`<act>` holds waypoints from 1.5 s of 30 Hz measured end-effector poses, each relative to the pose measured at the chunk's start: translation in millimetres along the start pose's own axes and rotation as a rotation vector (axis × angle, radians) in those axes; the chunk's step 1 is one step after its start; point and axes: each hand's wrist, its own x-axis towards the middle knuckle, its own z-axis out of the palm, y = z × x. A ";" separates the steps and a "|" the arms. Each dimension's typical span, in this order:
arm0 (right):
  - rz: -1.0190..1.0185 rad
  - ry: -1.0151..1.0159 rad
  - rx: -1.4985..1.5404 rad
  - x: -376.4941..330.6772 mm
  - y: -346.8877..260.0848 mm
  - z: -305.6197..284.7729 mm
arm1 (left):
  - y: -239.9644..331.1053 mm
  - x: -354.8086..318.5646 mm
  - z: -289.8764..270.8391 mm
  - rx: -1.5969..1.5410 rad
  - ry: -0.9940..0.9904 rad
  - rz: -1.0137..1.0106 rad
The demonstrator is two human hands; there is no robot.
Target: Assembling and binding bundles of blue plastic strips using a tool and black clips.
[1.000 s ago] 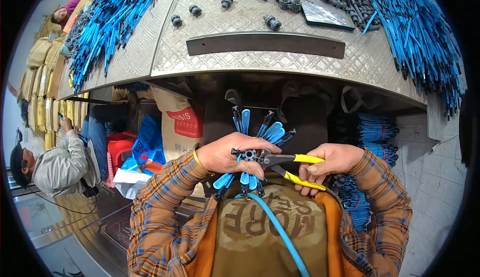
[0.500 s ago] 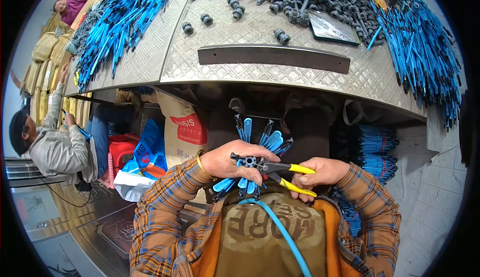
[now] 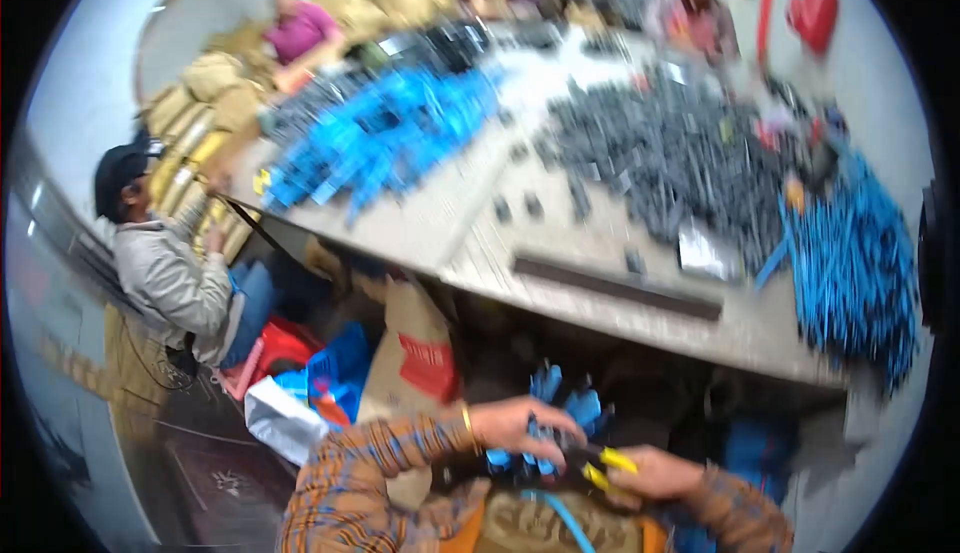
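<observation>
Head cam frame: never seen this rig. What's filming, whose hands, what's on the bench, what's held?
There is no machine here. A person wears a wide fisheye camera on the head, looking down, so straight edges bend. The frame is blurred. Their own forearms enter from the bottom edge. The left hand grips a bundle of blue strips; the right hand holds yellow-handled pliers against it. Ahead is a metal table carrying piles of blue strips and dark small parts. A seated co-worker works at the left.
</observation>
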 end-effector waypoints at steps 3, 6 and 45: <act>0.095 0.091 -0.206 -18.4 -37.6 4.2 | 0.8 -1.3 13.3 0.074 0.079 -0.057; 0.068 0.147 -0.374 -20.0 -47.7 7.6 | -0.5 -2.4 18.4 0.148 0.145 -0.033; -0.520 0.351 -0.273 65.3 -46.8 19.6 | 44.2 -44.1 -40.6 -0.728 1.075 0.851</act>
